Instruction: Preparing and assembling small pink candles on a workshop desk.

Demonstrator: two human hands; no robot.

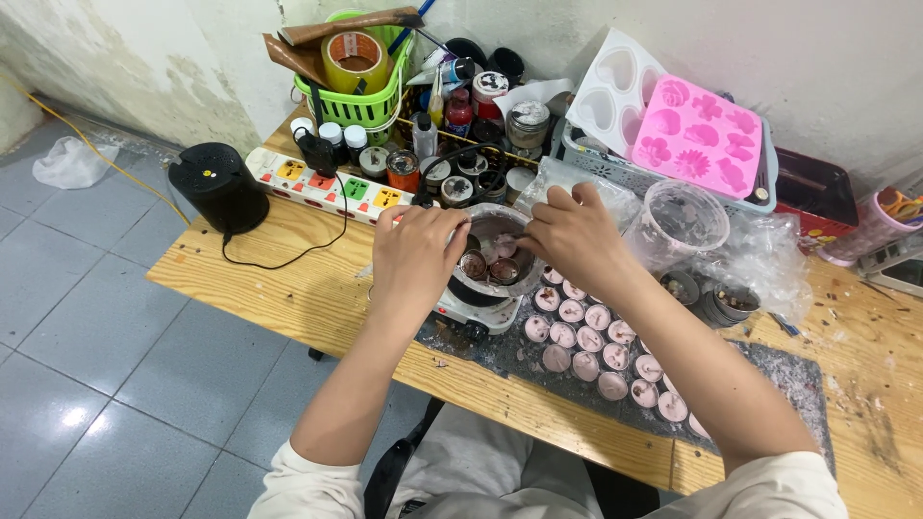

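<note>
A small dark pot [478, 292] with a foil-lined rim stands on a white hot plate [481, 316] on the wooden table [288, 288]. Inside it are a few small round metal cups [488, 265] with dark contents. My left hand [415, 258] curls over the pot's left rim, its fingertips at a cup. From the right, my right hand [569, 235] reaches to the pot's far rim with bent fingers; what they hold is hidden. Several pink tealight candles [586, 344] lie in rows just right of the pot.
A power strip [322, 183] and a black round device [219, 187] lie to the left. A green basket [361, 101] and several jars [452, 144] stand behind. At the back right are pink and white moulds [697, 135] and a clear plastic tub [681, 219]. Grey tiled floor lies left.
</note>
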